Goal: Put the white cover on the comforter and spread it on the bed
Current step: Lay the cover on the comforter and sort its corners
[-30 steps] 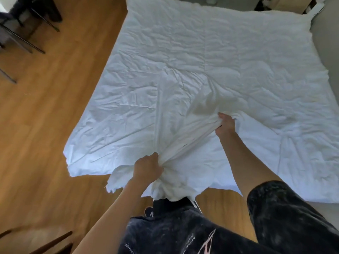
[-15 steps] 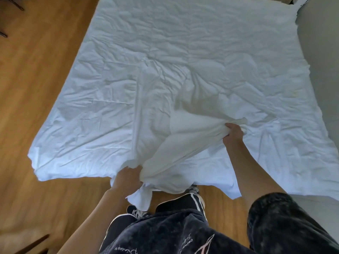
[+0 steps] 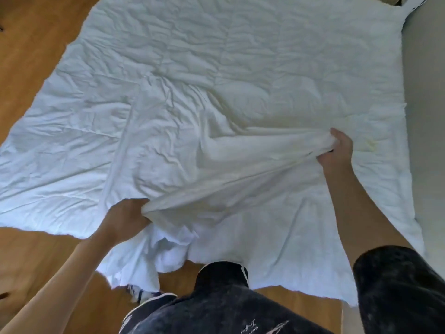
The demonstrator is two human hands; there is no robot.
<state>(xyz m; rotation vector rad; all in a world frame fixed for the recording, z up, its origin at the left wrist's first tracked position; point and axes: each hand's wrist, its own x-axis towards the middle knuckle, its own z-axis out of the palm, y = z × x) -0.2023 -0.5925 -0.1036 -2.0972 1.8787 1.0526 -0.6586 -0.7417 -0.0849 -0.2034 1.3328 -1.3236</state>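
We count two hands: left hand [image 3: 125, 216] and right hand [image 3: 337, 150], each gripping white fabric; two bare forearms; one white comforter [image 3: 240, 56] lying spread out flat; one white cover [image 3: 216, 169], a bunched length pulled taut between the hands; we can't tell exactly where cover ends and comforter begins; one wooden floor [image 3: 36, 256]; one grey surface [image 3: 426, 116] along the right edge; two shoes, one dark shoe [image 3: 222, 273] and one striped shoe [image 3: 142, 294] partly under the cloth; one dark printed garment [image 3: 216, 314].
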